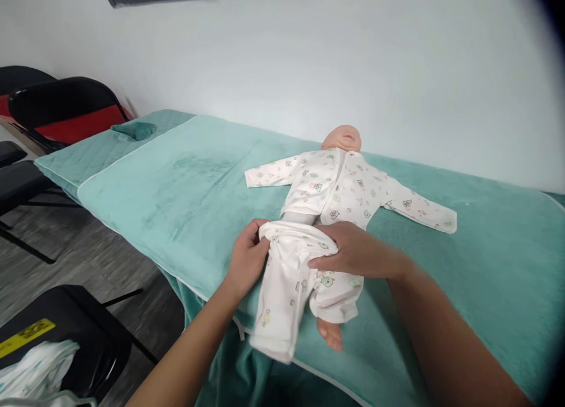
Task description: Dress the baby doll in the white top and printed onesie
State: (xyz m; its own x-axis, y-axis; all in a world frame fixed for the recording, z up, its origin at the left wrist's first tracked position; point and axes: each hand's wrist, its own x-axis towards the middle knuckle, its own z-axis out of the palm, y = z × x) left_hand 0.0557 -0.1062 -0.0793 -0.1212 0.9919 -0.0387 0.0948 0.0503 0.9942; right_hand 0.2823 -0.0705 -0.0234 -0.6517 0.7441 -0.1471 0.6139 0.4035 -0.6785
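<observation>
On the left, a black folding chair [83,322] is stood near the massage bed [194,177]; on it a crumpled white item [37,369], possibly a diaper, is laid, perhaps to be kept within reach. One side of the waistband [289,227] is pinched by the left hand [248,257], its thumb and fingers closed on the fabric. The baby doll [343,137] is laid face up with sleeves spread, so that its hips are left accessible. By the right hand [355,251], half curled, the other side is gripped, thumb outside and fingers mostly hidden; the band seems to be kept stretched between both. The baby trousers [282,301] are held over the doll's lower body at the bed's edge. White cotton-like fabric is printed with small animals; the left-hand leg is draped flat, no foot shown, while the right-hand leg is bunched above a bare foot [331,336].
</observation>
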